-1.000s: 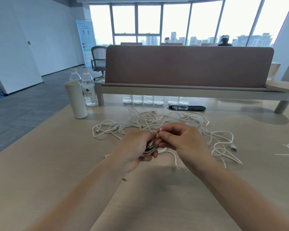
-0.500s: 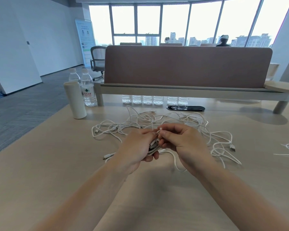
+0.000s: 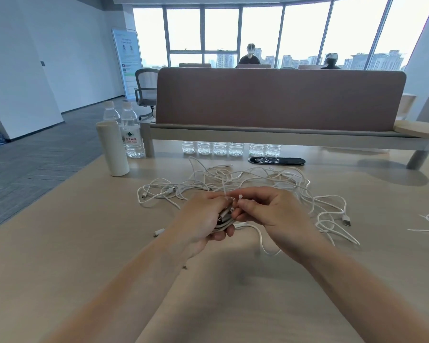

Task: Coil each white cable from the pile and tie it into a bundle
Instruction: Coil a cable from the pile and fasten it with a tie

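Just on the near side of the pile (image 3: pixel 258 177), the left hand (image 3: pixel 203 219) is curled around a coil (image 3: pixel 224 220) of white cable and holds it a little above the worktop (image 3: pixel 84 243). The right hand (image 3: pixel 278 214) pinches a thin white tie (image 3: pixel 240 196) between thumb and forefinger, right against the left fingers. Whether the tie already goes round the coil cannot be told. The chief risk looks to be the left grip easing while the right hand works. The turns would then spring apart and the coiling would have to be redone. A tail (image 3: pixel 263 243) of the same cable sags out of the coil towards the person, so the bundle may end up tied with that loop left outside. The tail also lies near strands at the pile's edge and could drag them along if the coil is lifted. The tie is small and could slip from the pinch. Compared with a second ago almost nothing differs: both hands are in the same spot before the pile with the same holds, and the right fingertips have shifted only slightly at the tie.
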Available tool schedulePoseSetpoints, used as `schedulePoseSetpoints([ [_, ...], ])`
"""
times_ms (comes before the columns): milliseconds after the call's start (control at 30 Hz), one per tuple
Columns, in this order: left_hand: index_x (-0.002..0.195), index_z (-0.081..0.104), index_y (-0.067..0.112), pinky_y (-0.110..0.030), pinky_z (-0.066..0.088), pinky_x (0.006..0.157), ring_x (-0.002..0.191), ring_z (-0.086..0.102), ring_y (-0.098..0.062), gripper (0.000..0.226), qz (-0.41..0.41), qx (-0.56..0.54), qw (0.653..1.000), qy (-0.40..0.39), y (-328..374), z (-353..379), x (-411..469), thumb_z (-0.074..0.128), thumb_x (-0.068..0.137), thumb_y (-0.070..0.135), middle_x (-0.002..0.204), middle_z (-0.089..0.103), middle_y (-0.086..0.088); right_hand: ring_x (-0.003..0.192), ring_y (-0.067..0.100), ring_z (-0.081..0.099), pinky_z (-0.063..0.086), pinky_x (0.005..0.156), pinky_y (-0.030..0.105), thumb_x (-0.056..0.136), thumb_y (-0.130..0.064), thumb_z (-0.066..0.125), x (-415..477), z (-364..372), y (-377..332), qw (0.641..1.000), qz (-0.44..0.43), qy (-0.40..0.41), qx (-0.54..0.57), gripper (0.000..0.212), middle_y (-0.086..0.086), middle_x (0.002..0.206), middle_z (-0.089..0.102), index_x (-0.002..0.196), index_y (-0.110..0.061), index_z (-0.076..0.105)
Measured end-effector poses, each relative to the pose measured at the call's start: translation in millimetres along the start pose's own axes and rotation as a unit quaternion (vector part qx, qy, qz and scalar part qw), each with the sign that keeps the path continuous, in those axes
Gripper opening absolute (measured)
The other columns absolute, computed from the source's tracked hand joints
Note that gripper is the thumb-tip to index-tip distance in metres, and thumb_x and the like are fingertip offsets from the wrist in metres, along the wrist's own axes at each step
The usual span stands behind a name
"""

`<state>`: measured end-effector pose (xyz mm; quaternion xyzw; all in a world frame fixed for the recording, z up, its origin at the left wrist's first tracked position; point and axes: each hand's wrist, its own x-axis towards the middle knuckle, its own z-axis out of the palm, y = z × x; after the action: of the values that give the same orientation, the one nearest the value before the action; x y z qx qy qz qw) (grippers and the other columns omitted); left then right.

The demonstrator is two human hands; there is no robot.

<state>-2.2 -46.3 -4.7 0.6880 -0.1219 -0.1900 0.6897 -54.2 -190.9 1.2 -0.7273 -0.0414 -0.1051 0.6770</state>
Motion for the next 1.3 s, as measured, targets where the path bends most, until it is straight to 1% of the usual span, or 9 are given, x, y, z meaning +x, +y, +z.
schedulePoseSetpoints([
  [267,0.084,0.066,0.009,-0.017,0.026,0.037,0.05,0.051,-0.022,0.02,-0.039,-0.007,0.998,-0.04,-0.7,-4.3,4.2,0.054,0.1,0.012,0.071,0.057,-0.013,0.066,0.016,0.07,0.06,0.07,0.025,0.092,0.003,0.065,3.0,-5.0,0.6,0.999,-0.008,0.0,-0.05,0.02,0.008,0.069,0.073,0.082,-0.012,0.074],
  [400,0.087,0.067,0.008,-0.017,0.027,0.037,0.048,0.052,-0.023,0.02,-0.04,0.007,0.999,-0.03,-1.3,-2.3,4.8,0.051,0.099,0.008,0.076,0.06,-0.016,0.062,0.021,0.069,0.06,0.067,0.031,0.09,-0.002,0.069,6.1,-3.8,5.6,0.997,-0.005,0.047,-0.065,0.011,0.01,0.066,0.073,0.081,-0.007,0.071],
  [533,0.082,0.07,0.01,-0.019,0.029,0.039,0.046,0.053,-0.024,0.028,0.002,0.074,0.997,0.006,-3.7,5.3,2.6,0.047,0.098,0.008,0.071,0.065,-0.015,0.056,0.007,0.06,0.049,0.057,0.021,0.091,-0.014,0.07,4.9,1.5,11.3,0.971,-0.028,0.109,-0.209,0.014,0.002,0.065,0.07,0.077,-0.016,0.07],
  [633,0.08,0.069,0.004,-0.021,0.028,0.04,0.043,0.053,-0.027,0.028,0.029,0.116,0.993,0.017,-5.9,8.3,2.3,0.045,0.096,0.005,0.066,0.063,-0.016,0.078,0.006,0.058,0.045,0.067,0.024,0.09,-0.019,0.071,3.0,5.3,13.9,0.93,-0.114,0.12,-0.329,0.015,-0.011,0.088,0.065,0.076,-0.018,0.066],
  [733,0.089,0.067,-0.006,-0.022,0.029,0.04,0.039,0.053,-0.024,0.025,0.029,0.148,0.988,0.014,-6.7,8.5,2.8,0.046,0.096,0.006,0.066,0.057,-0.02,0.091,-0.006,0.055,0.037,0.072,0.016,0.091,-0.014,0.069,3.1,2.9,14.3,0.926,-0.15,0.091,-0.334,0.02,-0.025,0.119,0.061,0.073,-0.019,0.062],
  [833,0.086,0.07,0.002,-0.022,0.031,0.039,0.042,0.055,-0.024,0.025,0.013,0.148,0.989,0.0,-6.0,6.9,2.4,0.047,0.097,0.008,0.069,0.061,-0.017,0.086,-0.007,0.055,0.034,0.071,0.009,0.088,-0.008,0.071,3.9,-0.5,17.1,0.922,-0.178,0.077,-0.337,0.021,-0.025,0.107,0.065,0.071,-0.017,0.063],
  [933,0.086,0.069,0.008,-0.02,0.031,0.039,0.046,0.058,-0.025,0.023,-0.023,0.121,0.992,-0.012,-5.3,4.5,4.1,0.048,0.097,0.007,0.075,0.064,-0.015,0.082,0.006,0.06,0.041,0.068,0.014,0.085,-0.006,0.075,4.1,-1.4,21.3,0.933,-0.182,0.083,-0.3,0.019,-0.017,0.089,0.066,0.07,-0.015,0.066],
  [1133,0.119,0.067,0.013,-0.015,0.028,0.035,0.047,0.055,-0.022,0.025,-0.078,-0.016,0.996,-0.051,-0.1,-2.5,7.1,0.051,0.101,0.007,0.085,0.069,-0.016,0.082,0.009,0.065,0.049,0.071,0.022,0.085,-0.004,0.074,5.4,-3.8,24.1,0.961,-0.142,0.09,-0.22,0.022,-0.014,0.086,0.069,0.07,-0.019,0.069],
  [1300,0.097,0.056,0.018,-0.014,0.025,0.033,0.047,0.054,-0.023,0.016,-0.094,-0.064,0.992,-0.058,2.3,-5.3,5.5,0.051,0.101,0.004,0.079,0.067,-0.015,0.085,0.009,0.066,0.05,0.073,0.023,0.086,-0.004,0.073,2.6,-3.3,22.1,0.949,-0.172,0.087,-0.248,0.017,-0.013,0.087,0.069,0.074,-0.017,0.071],
])
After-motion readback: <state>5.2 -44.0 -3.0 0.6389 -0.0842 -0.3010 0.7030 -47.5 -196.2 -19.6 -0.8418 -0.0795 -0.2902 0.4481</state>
